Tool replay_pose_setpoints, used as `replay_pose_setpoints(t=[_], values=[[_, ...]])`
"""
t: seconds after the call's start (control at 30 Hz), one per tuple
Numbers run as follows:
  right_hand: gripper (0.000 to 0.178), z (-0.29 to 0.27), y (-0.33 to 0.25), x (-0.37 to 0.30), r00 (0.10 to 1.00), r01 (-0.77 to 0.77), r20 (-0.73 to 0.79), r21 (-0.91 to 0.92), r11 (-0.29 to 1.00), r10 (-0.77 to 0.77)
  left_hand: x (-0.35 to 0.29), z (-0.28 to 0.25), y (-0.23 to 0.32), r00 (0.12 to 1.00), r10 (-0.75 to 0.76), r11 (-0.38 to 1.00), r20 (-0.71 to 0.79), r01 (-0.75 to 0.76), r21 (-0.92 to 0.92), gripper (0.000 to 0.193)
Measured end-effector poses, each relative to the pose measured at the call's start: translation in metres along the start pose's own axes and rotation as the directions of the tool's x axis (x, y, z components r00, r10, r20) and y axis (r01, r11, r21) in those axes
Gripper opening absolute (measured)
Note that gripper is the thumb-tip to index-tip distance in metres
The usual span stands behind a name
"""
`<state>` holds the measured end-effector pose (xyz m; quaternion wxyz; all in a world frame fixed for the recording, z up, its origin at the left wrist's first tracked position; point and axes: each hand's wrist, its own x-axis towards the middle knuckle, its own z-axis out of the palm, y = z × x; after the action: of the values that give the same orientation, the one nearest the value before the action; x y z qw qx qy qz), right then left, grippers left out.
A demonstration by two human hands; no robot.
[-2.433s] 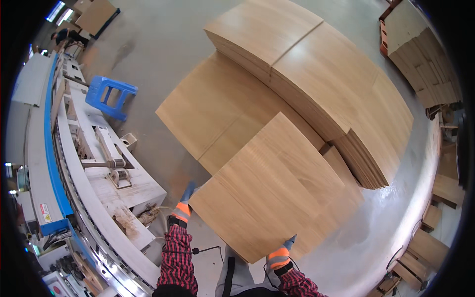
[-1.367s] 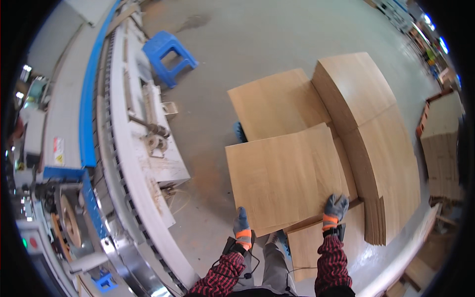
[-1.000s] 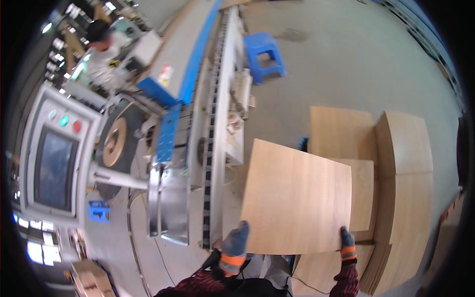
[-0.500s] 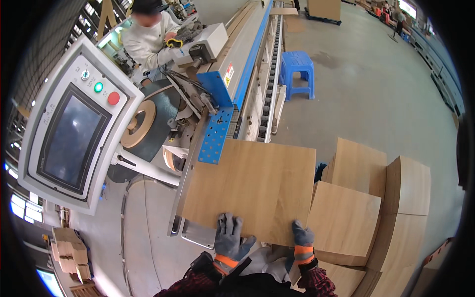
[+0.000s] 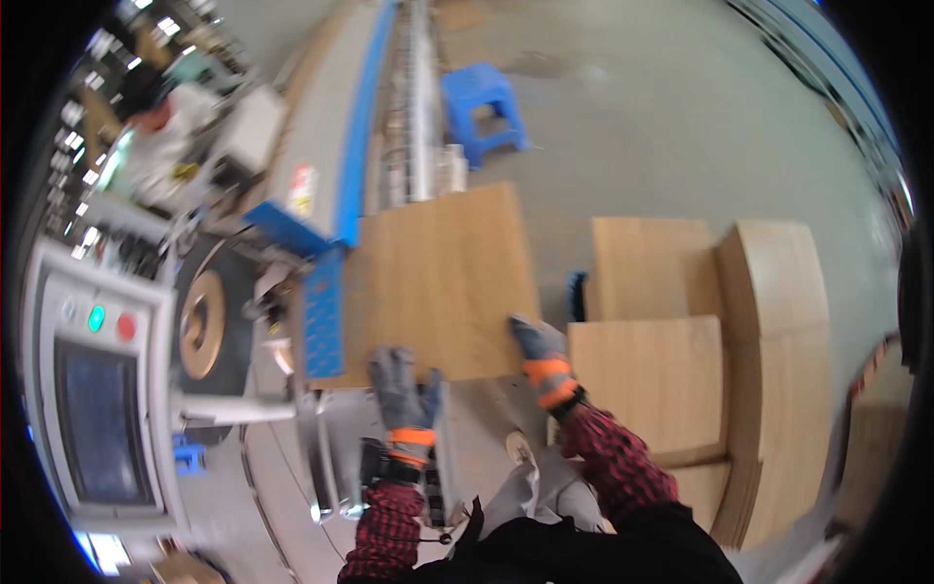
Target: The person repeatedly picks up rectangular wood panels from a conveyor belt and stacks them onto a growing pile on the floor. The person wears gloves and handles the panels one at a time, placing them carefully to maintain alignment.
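Note:
A light wood-grain panel (image 5: 448,282) lies flat at the machine's feed end, its far left part beside a blue perforated plate (image 5: 324,311). My left hand (image 5: 399,384), in a grey glove with an orange cuff, rests on the panel's near edge with fingers spread. At the near right corner, my gloved right hand (image 5: 540,346) grips the panel's edge; motion blur softens its fingers, and part of them is hidden.
Stacked wood panels (image 5: 647,375) stand to my right, with a taller stack (image 5: 778,292) beyond. A control screen (image 5: 102,419) is at left. A blue stool (image 5: 484,112) stands beside the roller conveyor (image 5: 420,127). A person in white (image 5: 180,141) works at far left.
The panel has moved forward along the machine, and both hands have gone forward with it. My view has turned, shifting the surroundings leftward. The right arm now reaches farther out.

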<state>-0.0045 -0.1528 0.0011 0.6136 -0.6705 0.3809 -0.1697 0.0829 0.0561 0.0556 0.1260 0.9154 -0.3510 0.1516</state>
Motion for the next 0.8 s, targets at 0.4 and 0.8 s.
replay_pose_setpoints(t=[0.4, 0.8], values=[[0.070, -0.313, 0.241, -0.060, 0.467, -0.794, -0.884, -0.409, 0.450, 0.021, -0.066, 0.079, 0.120, 0.962, -0.098, 0.759, 0.256, 0.239, -0.606, 0.047], [0.046, -0.342, 0.272, -0.081, 0.461, -0.781, -0.881, -0.462, 0.421, -0.110, -0.237, 0.251, 0.186, 0.375, -0.130, 0.507, 0.918, 0.821, -0.264, 0.068]])
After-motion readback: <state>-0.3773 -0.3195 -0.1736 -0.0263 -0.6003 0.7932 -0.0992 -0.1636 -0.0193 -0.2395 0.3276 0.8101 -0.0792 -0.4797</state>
